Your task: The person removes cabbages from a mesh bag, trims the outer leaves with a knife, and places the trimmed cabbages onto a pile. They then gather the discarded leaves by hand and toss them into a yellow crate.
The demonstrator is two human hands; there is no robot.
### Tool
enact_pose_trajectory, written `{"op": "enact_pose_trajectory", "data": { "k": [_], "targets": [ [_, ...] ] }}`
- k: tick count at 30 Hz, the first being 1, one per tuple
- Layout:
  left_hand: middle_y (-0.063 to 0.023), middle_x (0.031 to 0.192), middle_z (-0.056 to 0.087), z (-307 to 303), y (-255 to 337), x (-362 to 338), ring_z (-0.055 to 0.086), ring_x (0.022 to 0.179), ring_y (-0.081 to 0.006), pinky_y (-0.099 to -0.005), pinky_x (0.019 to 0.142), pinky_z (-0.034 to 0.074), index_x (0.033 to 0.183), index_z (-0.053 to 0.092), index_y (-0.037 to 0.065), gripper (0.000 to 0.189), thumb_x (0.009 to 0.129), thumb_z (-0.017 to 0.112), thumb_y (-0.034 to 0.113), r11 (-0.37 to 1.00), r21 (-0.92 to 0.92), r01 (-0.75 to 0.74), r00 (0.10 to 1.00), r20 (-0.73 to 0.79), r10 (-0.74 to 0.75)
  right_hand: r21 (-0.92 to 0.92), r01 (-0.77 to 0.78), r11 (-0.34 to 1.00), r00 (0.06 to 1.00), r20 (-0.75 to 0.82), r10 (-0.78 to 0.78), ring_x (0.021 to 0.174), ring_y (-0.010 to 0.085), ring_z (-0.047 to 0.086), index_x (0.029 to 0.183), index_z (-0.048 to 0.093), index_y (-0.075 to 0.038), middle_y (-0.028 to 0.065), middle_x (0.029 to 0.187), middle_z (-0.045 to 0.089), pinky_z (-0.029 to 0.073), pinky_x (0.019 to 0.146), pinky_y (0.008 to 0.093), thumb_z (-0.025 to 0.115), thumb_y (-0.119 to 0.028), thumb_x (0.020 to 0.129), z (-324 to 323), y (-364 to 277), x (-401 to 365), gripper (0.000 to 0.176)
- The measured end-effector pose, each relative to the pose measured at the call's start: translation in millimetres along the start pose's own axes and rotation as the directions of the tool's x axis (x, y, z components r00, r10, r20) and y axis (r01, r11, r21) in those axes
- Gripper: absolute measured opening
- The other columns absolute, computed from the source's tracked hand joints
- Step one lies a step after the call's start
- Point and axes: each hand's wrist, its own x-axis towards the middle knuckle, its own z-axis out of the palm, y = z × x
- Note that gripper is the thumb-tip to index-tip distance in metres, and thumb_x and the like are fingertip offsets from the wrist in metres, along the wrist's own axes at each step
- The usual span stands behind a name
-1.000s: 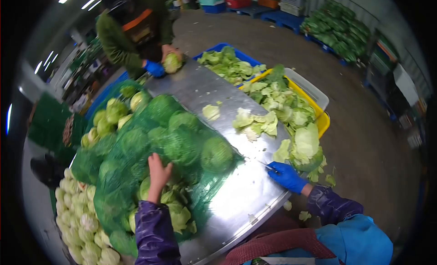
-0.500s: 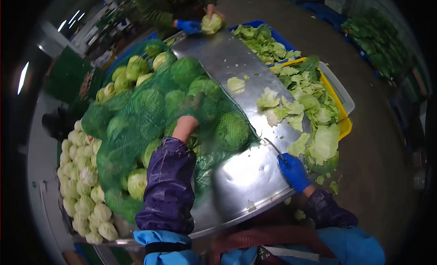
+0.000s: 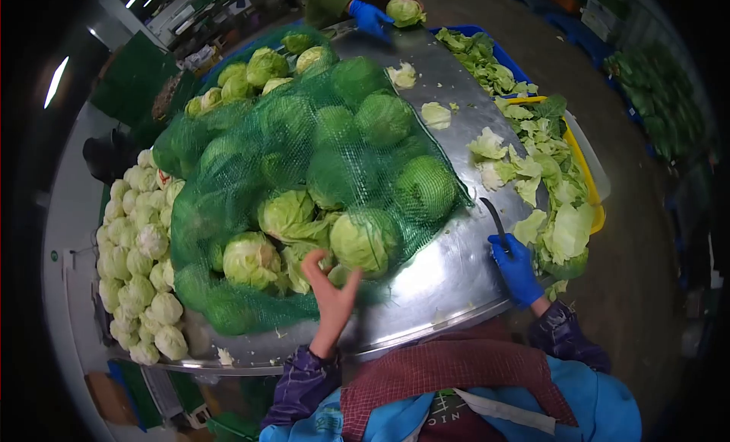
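My bare left hand (image 3: 331,294) is open, thumb and fingers spread, just in front of the loose cabbages at the mouth of a green mesh bag (image 3: 296,130). Nearest to it is a round green cabbage (image 3: 365,240), with the net's edge along its right side. Another pale cabbage (image 3: 251,261) sits to the left in the same opening, and more cabbages show through the mesh behind. In a blue glove, my right hand (image 3: 518,271) grips a curved knife (image 3: 496,218), blade pointing up and away over the metal table (image 3: 449,267).
Trimmed white-green cabbages (image 3: 141,252) are piled at the left. Loose leaves (image 3: 563,229) hang over the table's right edge beside a yellow crate (image 3: 585,168); a blue crate (image 3: 498,54) of leaves stands beyond. Across the table, a co-worker's blue-gloved hand (image 3: 371,18) is beside a cabbage (image 3: 405,12).
My left hand has drawn back toward me from over the mesh bag. The net now lies farther back, exposing several cabbages at its mouth. My right hand still holds the knife.
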Motion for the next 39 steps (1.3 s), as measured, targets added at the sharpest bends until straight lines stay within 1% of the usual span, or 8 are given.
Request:
{"op": "enact_pose_trajectory", "data": {
  "k": [3, 5, 10, 14, 15, 20, 36, 39],
  "targets": [
    [-0.0200, 0.122, 0.036, 10, 10, 42, 0.038, 0.115, -0.0357, -0.0423, 0.100, 0.031, 0.124, 0.039, 0.000, 0.072, 0.068, 0.076, 0.027, 0.844, -0.420, 0.332, 0.921, -0.047, -0.386, 0.116, 0.003, 0.993, 0.987, 0.156, -0.021, 0.070, 0.0050, 0.051, 0.108, 0.059, -0.002, 0.0001, 0.090, 0.062, 0.044, 0.062, 0.0208, 0.058, -0.011, 0.088, 35, -28, 4, 0.022],
    [-0.0212, 0.127, 0.034, 28, -6, 53, 0.037, 0.118, -0.0363, -0.0452, 0.103, 0.028, 0.126, 0.037, -0.001, 0.079, 0.067, 0.077, 0.032, 0.993, 0.083, 0.086, 0.996, 0.030, -0.088, 0.196, -0.057, 0.979, 0.970, 0.242, 0.008, 0.060, 0.0055, 0.049, 0.117, 0.052, -0.005, 0.0019, 0.086, 0.060, 0.042, 0.053, 0.0208, 0.059, -0.017, 0.089, 60, -40, 10, 0.031],
    [-0.0194, 0.131, 0.029, 38, -1, 7, 0.032, 0.123, -0.0334, -0.0477, 0.100, 0.031, 0.129, 0.030, 0.001, 0.086, 0.066, 0.077, 0.036, 0.993, 0.115, 0.000, 0.994, -0.108, 0.012, 0.302, -0.288, 0.909, 0.956, 0.144, 0.255, 0.043, 0.0087, 0.043, 0.103, 0.042, -0.009, 0.0033, 0.075, 0.050, 0.038, 0.038, 0.0236, 0.062, -0.032, 0.088, 110, -28, 48, 0.034],
    [-0.0176, 0.127, 0.026, 30, -5, -25, 0.031, 0.120, -0.0316, -0.0467, 0.100, 0.031, 0.127, 0.029, 0.003, 0.081, 0.068, 0.076, 0.031, 0.976, -0.059, 0.208, 0.959, -0.186, -0.216, -0.008, 0.394, 0.919, 0.919, 0.005, -0.394, 0.051, 0.0135, 0.045, 0.093, 0.039, -0.010, 0.0055, 0.074, 0.049, 0.041, 0.048, 0.0291, 0.066, -0.030, 0.084, 137, 8, 108, 0.035],
    [-0.0166, 0.124, 0.027, 28, -5, -26, 0.033, 0.118, -0.0301, -0.0443, 0.099, 0.032, 0.126, 0.030, 0.003, 0.077, 0.069, 0.076, 0.028, 0.929, -0.150, 0.339, 0.912, -0.191, -0.364, 0.089, -0.023, 0.996, 0.969, 0.247, 0.000, 0.059, 0.0162, 0.047, 0.092, 0.041, -0.008, 0.0063, 0.073, 0.050, 0.042, 0.056, 0.0323, 0.067, -0.029, 0.083, 131, -25, 118, 0.035],
    [-0.0194, 0.130, 0.031, 22, -3, 27, 0.044, 0.108, -0.0280, -0.0399, 0.072, 0.050, 0.136, 0.015, 0.006, 0.090, 0.073, 0.076, 0.028, 0.358, -0.725, 0.589, 0.585, 0.076, -0.808, -0.021, 0.134, 0.991, 0.875, 0.471, -0.109, 0.068, 0.0117, 0.052, 0.089, 0.053, -0.005, 0.0042, 0.075, 0.057, 0.044, 0.064, 0.0290, 0.062, -0.029, 0.086, 115, -34, 161, 0.026],
    [-0.0142, 0.121, 0.049, -5, -18, 5, 0.052, 0.109, -0.0277, -0.0405, 0.091, 0.046, 0.134, 0.031, 0.004, 0.065, 0.079, 0.064, 0.013, 0.179, -0.912, 0.370, 0.768, 0.192, -0.611, 0.104, 0.152, 0.983, 0.838, 0.513, -0.184, 0.086, 0.0106, 0.054, 0.119, 0.051, -0.006, 0.0051, 0.094, 0.060, 0.045, 0.076, 0.0264, 0.062, -0.025, 0.087, 87, -78, 60, 0.039],
    [-0.0132, 0.124, 0.045, -44, 19, -5, 0.051, 0.110, -0.0269, -0.0402, 0.091, 0.046, 0.133, 0.034, 0.004, 0.069, 0.073, 0.067, 0.013, 0.496, -0.804, 0.327, 0.893, 0.092, -0.440, 0.143, -0.036, 0.989, 0.830, 0.556, -0.050, 0.079, 0.0079, 0.053, 0.120, 0.052, -0.006, 0.0018, 0.089, 0.058, 0.046, 0.072, 0.0253, 0.064, -0.021, 0.085, 57, -93, 40, 0.040]
  ]
}}
